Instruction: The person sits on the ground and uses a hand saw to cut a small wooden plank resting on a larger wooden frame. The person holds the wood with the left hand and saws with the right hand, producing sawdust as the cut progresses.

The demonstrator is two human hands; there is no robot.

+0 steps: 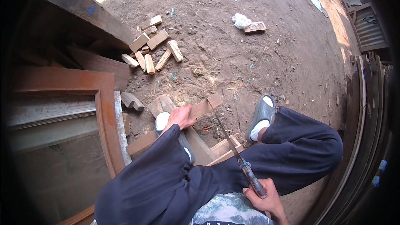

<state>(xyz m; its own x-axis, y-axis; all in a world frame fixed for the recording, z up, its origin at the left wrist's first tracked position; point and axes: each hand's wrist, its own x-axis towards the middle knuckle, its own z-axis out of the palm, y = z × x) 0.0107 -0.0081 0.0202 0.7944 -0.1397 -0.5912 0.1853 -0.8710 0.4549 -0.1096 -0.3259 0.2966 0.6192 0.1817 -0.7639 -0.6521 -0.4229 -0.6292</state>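
Observation:
My left hand is closed around a narrow strip of wood, pressing it down across a wider plank on the ground. My left shoe rests beside that hand on the wood. In my right hand, near my lap, is the dark, worn handle of a handsaw. Its long, thin blade points forward and left. The tip reaches the strip near its far right end, where a dark line shows; how deep the cut goes I cannot tell.
Several short wood blocks lie heaped ahead on the left. A brown wooden frame leans at my left, near a thick beam. Planks stand along the right. A white plastic bag sits by a brick on the dirt.

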